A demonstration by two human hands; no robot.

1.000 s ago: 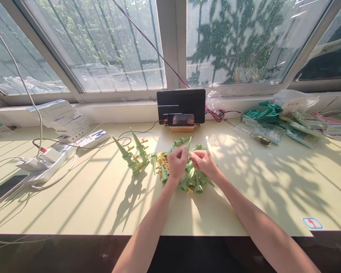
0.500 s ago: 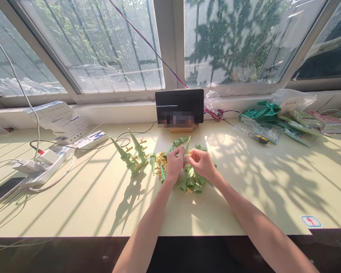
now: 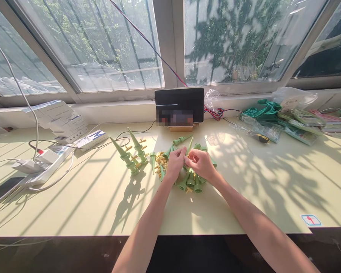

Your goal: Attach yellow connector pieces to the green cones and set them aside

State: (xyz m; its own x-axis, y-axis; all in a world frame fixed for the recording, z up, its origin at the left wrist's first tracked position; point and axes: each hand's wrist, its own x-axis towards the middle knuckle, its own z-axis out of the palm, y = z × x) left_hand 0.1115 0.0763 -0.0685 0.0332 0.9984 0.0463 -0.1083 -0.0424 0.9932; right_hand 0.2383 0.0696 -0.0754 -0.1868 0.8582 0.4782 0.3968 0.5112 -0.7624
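My left hand [image 3: 176, 163] is closed around a green watering spike [image 3: 190, 143], whose pointed tip rises between my hands. My right hand [image 3: 201, 163] pinches a small yellow valve [image 3: 188, 155] against the spike's side; fingers partly hide the contact. Below and around my hands lies a heap of loose green spikes [image 3: 197, 187], with a pile of yellow valves [image 3: 161, 162] beside my left hand. To the left, two spikes fitted with yellow valves stand upright, a nearer one [image 3: 128, 161] and a farther one [image 3: 139, 148].
A tablet [image 3: 179, 104] leans on a stand at the back of the table [image 3: 216, 212]. At left are white boxes [image 3: 57, 119], a power strip [image 3: 55, 161], cables and a phone [image 3: 5, 189]. Plastic bags [image 3: 294, 100] and a yellow-black tape measure [image 3: 260, 138] lie at right.
Both hands stay together at the heap, with small finger shifts; my right fingers have curled closer to the spike. The upright spikes have not moved on the table.
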